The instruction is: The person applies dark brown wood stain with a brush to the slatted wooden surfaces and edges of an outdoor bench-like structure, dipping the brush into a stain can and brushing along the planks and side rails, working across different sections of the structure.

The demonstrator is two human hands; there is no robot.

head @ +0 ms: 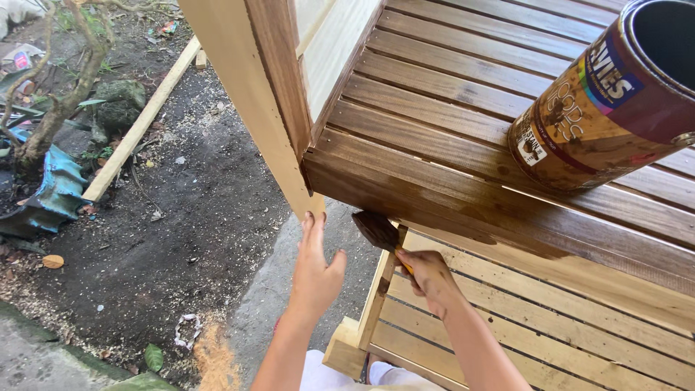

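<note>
My right hand (pixel 430 276) grips a paintbrush (pixel 378 230) whose dark, stain-wet bristles touch the underside edge of a slatted wooden bench (pixel 434 116). The bench's top slats are stained dark brown. The lower slats (pixel 550 318) are bare pale wood. My left hand (pixel 316 271) reaches up with fingers together, its fingertips touching the bottom end of an unstained upright board (pixel 246 94) at the bench's corner. An open stain can (pixel 612 101) with drips down its side stands on the stained slats at the right.
Dark soil with sawdust lies at the left, crossed by a long pale timber strip (pixel 141 123). A small bare tree (pixel 69 87), a stone and blue scrap sit at the far left. A concrete strip (pixel 289 289) runs under my arms.
</note>
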